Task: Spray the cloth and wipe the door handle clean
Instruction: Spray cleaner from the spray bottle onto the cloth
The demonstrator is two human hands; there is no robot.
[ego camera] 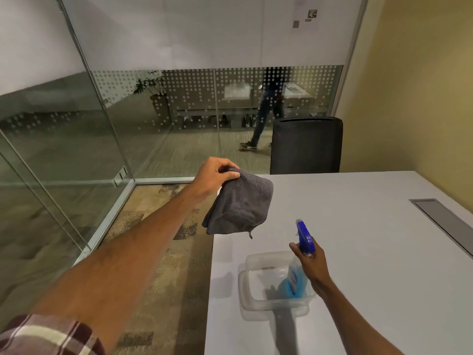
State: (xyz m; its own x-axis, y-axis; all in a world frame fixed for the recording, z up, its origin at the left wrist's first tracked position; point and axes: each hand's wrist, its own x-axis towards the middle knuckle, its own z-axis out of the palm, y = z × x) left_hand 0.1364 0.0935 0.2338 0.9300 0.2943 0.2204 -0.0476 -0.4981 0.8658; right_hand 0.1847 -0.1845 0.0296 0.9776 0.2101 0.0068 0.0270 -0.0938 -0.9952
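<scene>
My left hand [214, 176] pinches the top edge of a dark grey cloth [242, 206], which hangs folded in the air over the table's left edge. My right hand [311, 263] grips a spray bottle [297, 275] with a blue trigger head and blue liquid. The nozzle points up and left toward the cloth, a short gap away. The bottle's lower part sits over a clear plastic container [253, 298]. No door handle shows in this view.
The white table [358, 239] fills the right side, with a grey cable hatch [445, 221]. A dark chair [307, 144] stands behind it. Glass walls [158, 119] enclose the room; a person walks outside. Patterned carpet [163, 242] lies at the left.
</scene>
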